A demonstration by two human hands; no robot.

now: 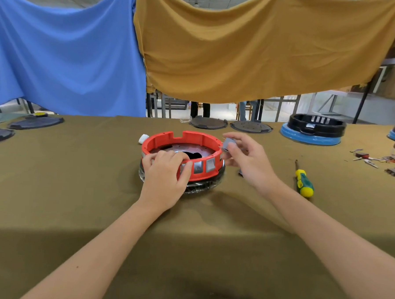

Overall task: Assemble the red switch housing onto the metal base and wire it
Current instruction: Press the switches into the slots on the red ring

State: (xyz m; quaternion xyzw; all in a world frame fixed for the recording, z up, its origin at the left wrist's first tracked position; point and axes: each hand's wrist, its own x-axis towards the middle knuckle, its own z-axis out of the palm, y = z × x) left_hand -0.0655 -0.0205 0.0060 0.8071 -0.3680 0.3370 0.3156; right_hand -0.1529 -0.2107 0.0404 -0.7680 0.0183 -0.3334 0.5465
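Your left hand (165, 172) is gripping the near rim of the red switch housing (183, 148), fingers curled over the top edge and thumb pressing on its outer wall. The housing is sitting at the centre of the frame on the metal base (197, 187), which is resting on the olive-covered table (75, 188). Your right hand (246, 158) is hovering just right of the housing, pinching a small grey switch block (227, 143) between thumb and fingertips, close to the housing's right rim. A yellow-and-green screwdriver (302, 181) is lying right of that hand. Loose small parts (379, 160) are lying scattered at the right edge, and a black ring on a blue base (312, 130) is standing in the upper right.
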